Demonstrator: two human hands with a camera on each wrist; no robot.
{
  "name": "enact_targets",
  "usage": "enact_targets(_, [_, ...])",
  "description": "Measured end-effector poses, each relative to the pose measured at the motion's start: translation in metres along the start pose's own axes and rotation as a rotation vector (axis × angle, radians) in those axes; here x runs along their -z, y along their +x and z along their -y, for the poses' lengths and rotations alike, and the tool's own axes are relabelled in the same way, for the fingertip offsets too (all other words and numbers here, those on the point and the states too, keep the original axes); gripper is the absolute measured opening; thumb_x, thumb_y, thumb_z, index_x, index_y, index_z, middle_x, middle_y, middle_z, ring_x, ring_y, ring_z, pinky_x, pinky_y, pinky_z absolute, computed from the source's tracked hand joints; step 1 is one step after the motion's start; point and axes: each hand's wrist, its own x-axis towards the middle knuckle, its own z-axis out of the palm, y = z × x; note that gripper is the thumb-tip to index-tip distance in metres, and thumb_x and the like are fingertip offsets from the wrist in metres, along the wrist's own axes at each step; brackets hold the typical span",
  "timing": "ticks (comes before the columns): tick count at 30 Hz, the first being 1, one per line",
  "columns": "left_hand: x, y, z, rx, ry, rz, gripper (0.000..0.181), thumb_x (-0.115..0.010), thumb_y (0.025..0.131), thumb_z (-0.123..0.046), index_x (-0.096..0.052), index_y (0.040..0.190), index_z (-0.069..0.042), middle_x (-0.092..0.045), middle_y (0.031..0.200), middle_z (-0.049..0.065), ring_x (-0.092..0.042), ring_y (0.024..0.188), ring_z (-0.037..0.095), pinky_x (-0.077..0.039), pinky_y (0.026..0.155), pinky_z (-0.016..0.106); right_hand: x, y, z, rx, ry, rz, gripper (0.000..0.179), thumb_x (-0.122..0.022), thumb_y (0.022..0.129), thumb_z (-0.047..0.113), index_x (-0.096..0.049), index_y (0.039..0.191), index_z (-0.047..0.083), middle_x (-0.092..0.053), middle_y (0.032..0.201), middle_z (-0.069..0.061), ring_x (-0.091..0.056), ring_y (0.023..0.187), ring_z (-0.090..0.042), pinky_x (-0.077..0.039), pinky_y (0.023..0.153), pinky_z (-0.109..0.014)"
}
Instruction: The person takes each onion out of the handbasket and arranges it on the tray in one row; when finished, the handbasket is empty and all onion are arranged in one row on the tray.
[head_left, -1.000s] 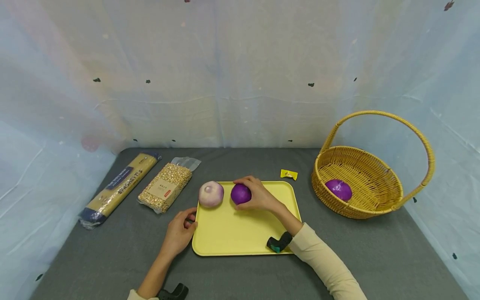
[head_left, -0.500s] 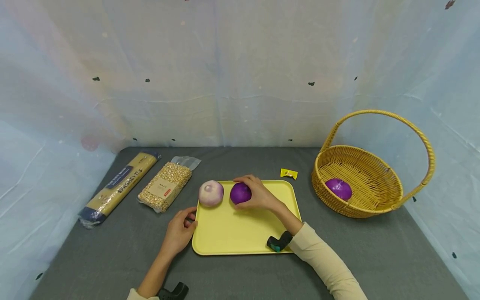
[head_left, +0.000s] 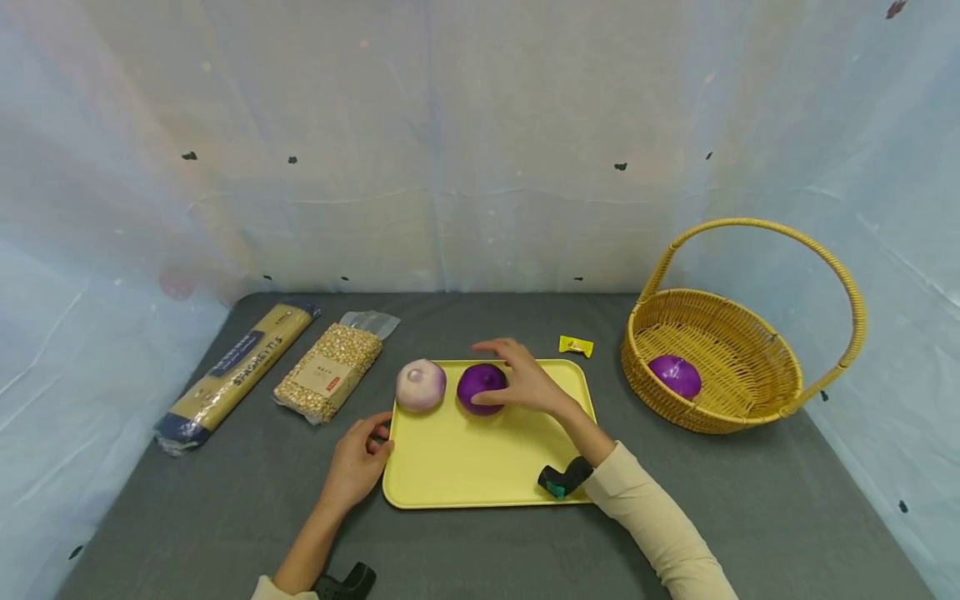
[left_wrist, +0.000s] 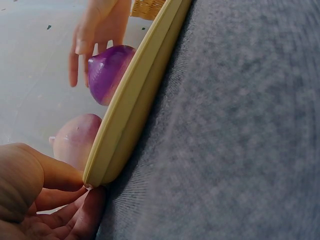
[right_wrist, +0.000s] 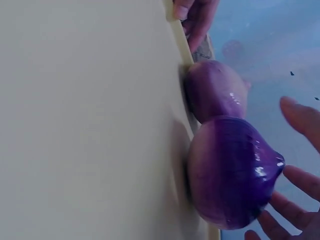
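A yellow tray (head_left: 465, 467) lies on the dark grey cloth. My left hand (head_left: 356, 461) pinches its left rim between thumb and fingers, seen close in the left wrist view. On the tray's far part sits a dark purple onion (head_left: 477, 382), its pointed tip upward. My right hand (head_left: 531, 385) is right beside and above that onion, thumb and fingers spread apart around nothing; in the right wrist view the fingertips (right_wrist: 300, 177) are near the onion's tip. A paler, pinkish-purple onion (head_left: 420, 386) sits to its left at the tray's far left corner.
A wicker basket (head_left: 637, 354) with a tall handle stands at the right, holding a shiny purple onion-like item (head_left: 677, 377). A small yellow wrapped candy (head_left: 576, 346) lies behind the tray. At left are a spaghetti pack (head_left: 240, 367) and a bag of yellowish beans or grains (head_left: 330, 371).
My right hand has let go of the dark purple onion; its fingers have spread and lifted slightly off it. The onion stays on the tray. My left hand has kept its place.
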Motion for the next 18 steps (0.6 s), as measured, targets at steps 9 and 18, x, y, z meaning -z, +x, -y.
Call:
enact_targets(9, [-0.001,0.000,0.002,-0.014,-0.005,-0.005,0.039,-0.064,0.081,0.004,-0.060,0.120,0.002,-0.057,0.088,0.009,-0.048,0.066,0.012,-0.041,0.059,0.025,0.013,-0.005,0.014,0.009,0.098,-0.137,0.060,-0.077,0.077,0.016,-0.051,0.131,0.008,-0.051,0.126,-0.008,-0.047,0.116,-0.026,-0.039,0.095,-0.048])
enact_targets(18, [-0.001,0.000,0.001,-0.016,-0.002,-0.009,0.039,-0.064,0.081,0.003,-0.060,0.119,0.002,-0.057,0.088,0.008,-0.048,0.066,0.012,-0.041,0.059,0.025,0.035,-0.014,0.041,0.037,0.183,-0.172,0.052,-0.069,0.082,0.003,-0.048,0.129,-0.006,-0.049,0.125,-0.022,-0.048,0.113,-0.041,-0.039,0.094,-0.051])
